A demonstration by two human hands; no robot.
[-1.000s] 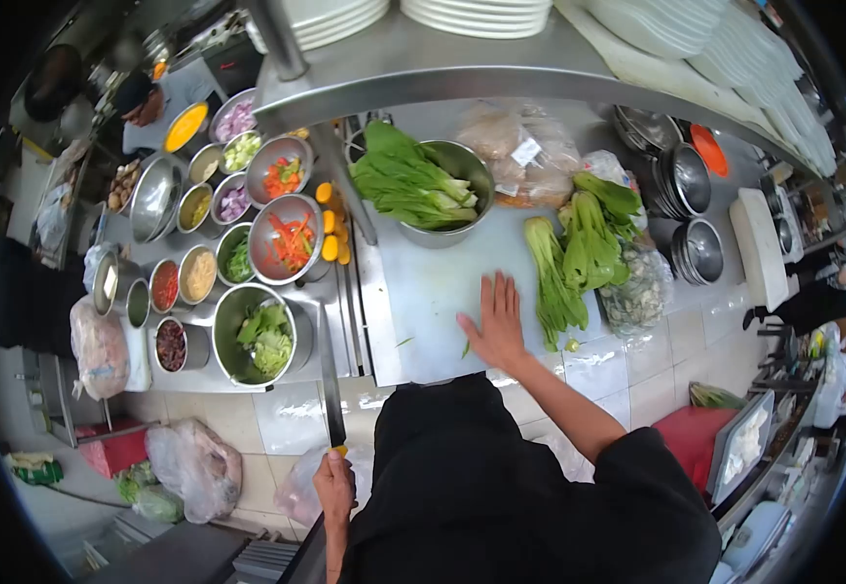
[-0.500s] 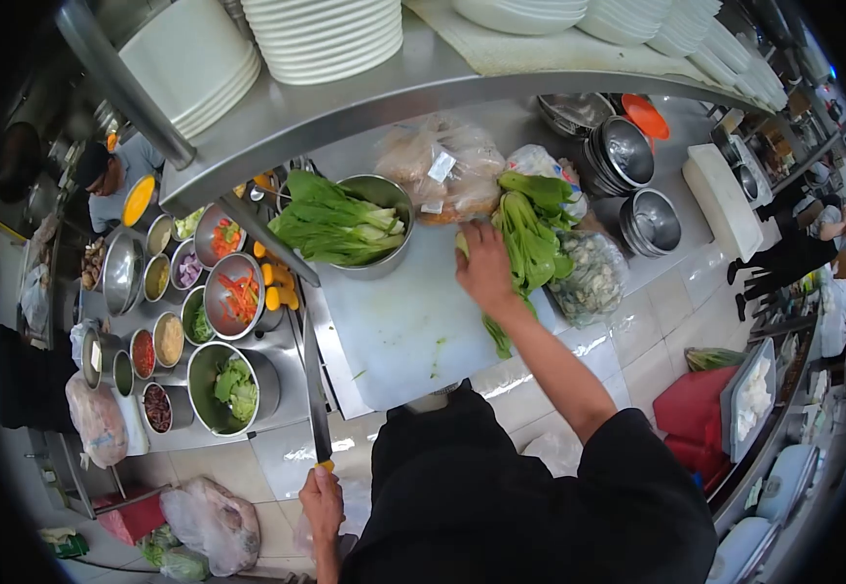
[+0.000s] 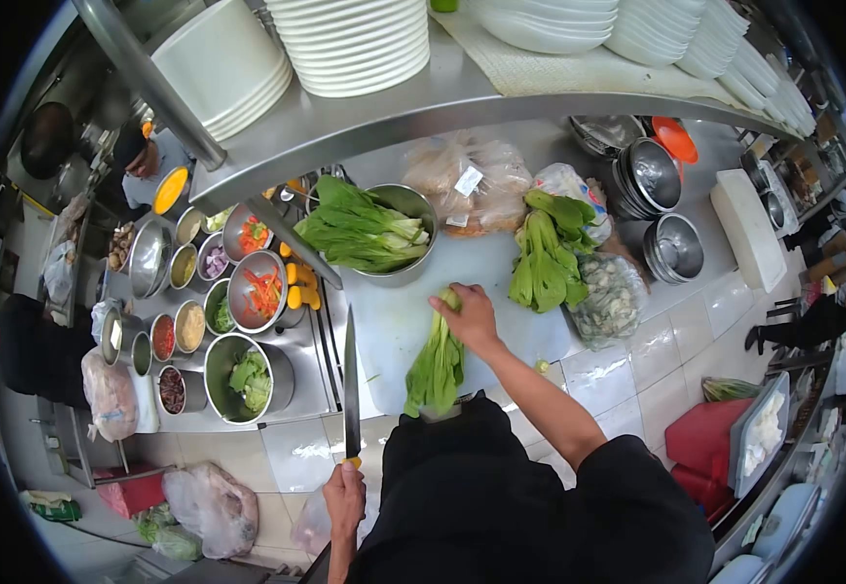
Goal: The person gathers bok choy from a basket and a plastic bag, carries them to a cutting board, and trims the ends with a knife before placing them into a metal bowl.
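Note:
My left hand (image 3: 346, 496) grips a long knife (image 3: 351, 389) by its yellow handle, blade pointing up and away, beside the board's left edge. My right hand (image 3: 470, 316) is closed around the base of a bok choy (image 3: 435, 370), whose leaves hang toward me across the near edge of the white cutting board (image 3: 379, 321). At the board's far left stands a steel pot (image 3: 421, 265) with cut leafy greens (image 3: 360, 234) leaning out over its rim. More bok choy (image 3: 545, 258) lies piled at the board's right.
Steel bowls and pots of chopped vegetables (image 3: 259, 292) crowd the left counter. Behind the board lie plastic bags (image 3: 467, 185); steel bowls (image 3: 674, 248) are stacked to the right. A metal shelf (image 3: 365, 127) with white dishes overhangs the counter. Other people stand farther off at both sides.
My right hand has moved from the pile toward me and left, bringing a bok choy over the board. The knife in my left hand now points more straight up the view.

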